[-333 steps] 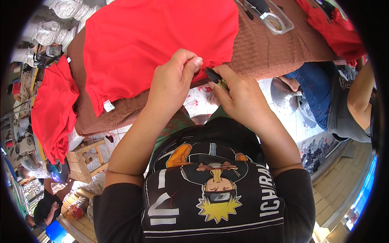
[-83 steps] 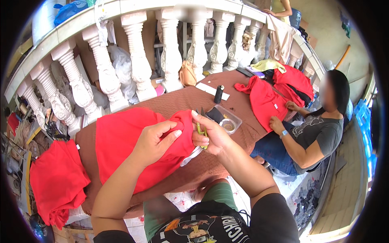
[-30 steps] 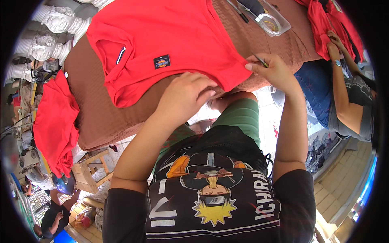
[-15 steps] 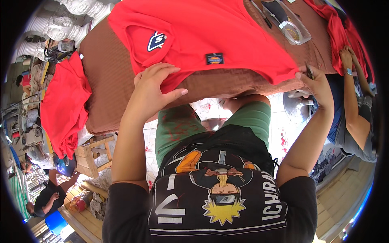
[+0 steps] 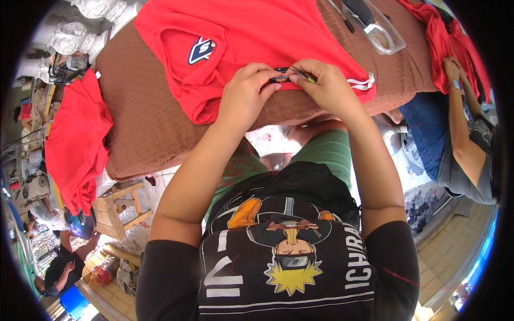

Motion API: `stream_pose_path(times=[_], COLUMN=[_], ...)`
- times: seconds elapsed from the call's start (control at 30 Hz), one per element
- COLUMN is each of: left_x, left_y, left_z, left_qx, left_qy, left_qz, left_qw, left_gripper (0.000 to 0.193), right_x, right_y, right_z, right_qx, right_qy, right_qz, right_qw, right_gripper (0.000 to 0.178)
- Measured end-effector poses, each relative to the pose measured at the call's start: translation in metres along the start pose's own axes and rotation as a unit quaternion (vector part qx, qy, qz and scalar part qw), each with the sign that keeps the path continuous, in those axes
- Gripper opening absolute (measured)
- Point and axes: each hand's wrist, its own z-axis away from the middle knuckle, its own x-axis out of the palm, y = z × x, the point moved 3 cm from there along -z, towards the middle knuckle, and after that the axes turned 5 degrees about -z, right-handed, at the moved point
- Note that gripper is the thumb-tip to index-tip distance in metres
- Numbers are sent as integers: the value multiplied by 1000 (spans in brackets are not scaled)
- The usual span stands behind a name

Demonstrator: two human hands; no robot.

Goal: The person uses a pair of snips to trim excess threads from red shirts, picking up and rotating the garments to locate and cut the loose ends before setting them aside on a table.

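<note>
A red garment [image 5: 257, 32] lies spread over a brown-covered table [image 5: 142, 117], with a dark and white patch [image 5: 201, 50] on its left part. My left hand [image 5: 242, 88] is closed at the near edge, its thumb and fingers pinching a small dark label [image 5: 280, 78]. From the other side my right hand [image 5: 327, 85] meets it, thumb and forefinger on the same label. Tucked in my right hand is a small dark tool with a yellow-green part [image 5: 309, 79]; its kind is mostly hidden. White cord [image 5: 363, 82] shows on the garment's right.
A clear plastic box [image 5: 390, 44] and a dark pen [image 5: 348, 23] lie at the far right. Beyond them another person's hands [image 5: 452, 68] handle red cloth. More red cloth [image 5: 80, 134] hangs at the left, above a wooden stool [image 5: 115, 214]. White ornate columns [image 5: 69, 38] stand far left.
My right hand has moved left from the garment's right corner to the label. My left hand has moved right to join it. The garment's near edge has shifted, and white cord now shows.
</note>
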Motion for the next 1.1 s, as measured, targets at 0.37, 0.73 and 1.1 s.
stream_pose_path(times=[0.37,0.73,1.1], left_x=[1,-11,-13], left_y=[10,-22,-19], left_z=[7,1,2], left_qx=[67,-207,-224], left_qy=[29,-27,-32], left_qz=[-90,304,404], left_qw=[993,930,886], left_gripper=[18,27,28], right_x=[7,7,9], right_y=[13,11,-3], right_z=[5,7,13], right_qx=[19,44,-19], right_qy=[41,30,33], right_qz=[-30,-13,19], right_qw=[999,998,999], right_gripper=[17,15,25])
